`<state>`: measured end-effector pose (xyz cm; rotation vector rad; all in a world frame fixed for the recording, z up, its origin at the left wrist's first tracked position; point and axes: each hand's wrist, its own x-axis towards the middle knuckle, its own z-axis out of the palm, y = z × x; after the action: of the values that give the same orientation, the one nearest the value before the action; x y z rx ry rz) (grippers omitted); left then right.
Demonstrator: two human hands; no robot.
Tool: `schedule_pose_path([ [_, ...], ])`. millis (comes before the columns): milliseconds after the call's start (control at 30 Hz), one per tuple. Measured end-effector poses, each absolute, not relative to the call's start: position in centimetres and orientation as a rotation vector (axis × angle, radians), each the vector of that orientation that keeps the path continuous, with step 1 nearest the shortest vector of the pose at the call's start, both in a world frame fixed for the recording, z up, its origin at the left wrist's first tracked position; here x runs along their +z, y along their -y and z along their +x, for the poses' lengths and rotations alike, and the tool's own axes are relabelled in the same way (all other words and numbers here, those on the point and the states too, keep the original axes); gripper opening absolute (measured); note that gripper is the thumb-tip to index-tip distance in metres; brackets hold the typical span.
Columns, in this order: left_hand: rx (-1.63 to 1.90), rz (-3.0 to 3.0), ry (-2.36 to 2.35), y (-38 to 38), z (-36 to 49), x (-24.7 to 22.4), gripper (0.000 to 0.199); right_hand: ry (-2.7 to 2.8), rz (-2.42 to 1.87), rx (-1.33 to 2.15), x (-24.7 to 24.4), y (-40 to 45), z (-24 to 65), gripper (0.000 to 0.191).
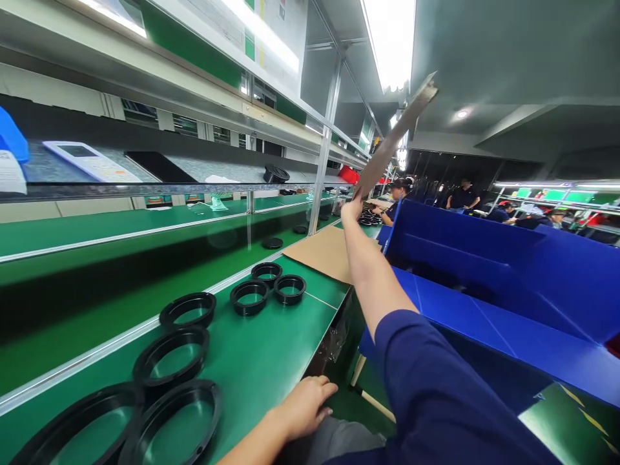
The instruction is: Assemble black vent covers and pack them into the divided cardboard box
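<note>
A navy sleeve (436,381) leads to the right hand (352,210), fingers gripping a grey-brown sheet (390,145), seen nearly edge-on, lifted clear of the green surface (271,352). A brown board (320,248) lies flat beyond uncovered black rings (290,299); the left hand (306,403) lies loosely open, nothing visible in its fingers.

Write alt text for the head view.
A person's right hand holds up a thin brownish sheet, seen nearly edge-on; the left hand is near the edge of a green bench. Black rings lie on the bench, with flat cardboard beyond them.
</note>
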<state>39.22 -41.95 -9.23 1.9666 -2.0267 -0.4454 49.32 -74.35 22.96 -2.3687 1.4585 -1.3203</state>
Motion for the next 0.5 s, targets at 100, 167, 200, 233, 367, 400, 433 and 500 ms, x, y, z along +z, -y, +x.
schedule_pose_path([
  [100, -0.444, 1.976, 2.032, 42.0, 39.1, -9.1, 0.039, -1.541, -2.303, -1.153, 13.5, 74.1, 50.5, 0.071],
  [167, -0.465, 1.994, 2.038, 42.0, 38.9, -8.7, 0.037, -1.593, -2.296, -1.039, 8.2, 74.7, 50.0, 0.075],
  [200, -0.480, 2.003, 2.042, 42.0, 38.8, -8.5, 0.036, -1.613, -2.305, -0.975, 6.0, 75.2, 49.6, 0.074],
  [233, -0.495, 2.010, 2.048, 42.0, 38.8, -8.3, 0.035, -1.627, -2.320, -0.908, 4.0, 75.7, 49.2, 0.073],
  [367, -0.551, 2.019, 2.054, 42.1, 38.6, -7.9, 0.031, -1.629, -2.410, -0.609, -1.2, 77.8, 48.2, 0.061],
  [400, -0.560, 2.019, 2.049, 42.2, 38.6, -7.9, 0.031, -1.625, -2.426, -0.536, -2.0, 78.2, 48.2, 0.057],
  [433, -0.568, 2.019, 2.043, 42.2, 38.6, -8.0, 0.032, -1.620, -2.439, -0.466, -2.7, 78.5, 48.4, 0.054],
  [500, -0.577, 2.011, 2.036, 42.1, 38.7, -8.3, 0.032, -1.593, -2.467, -0.351, -3.6, 78.7, 48.9, 0.053],
])
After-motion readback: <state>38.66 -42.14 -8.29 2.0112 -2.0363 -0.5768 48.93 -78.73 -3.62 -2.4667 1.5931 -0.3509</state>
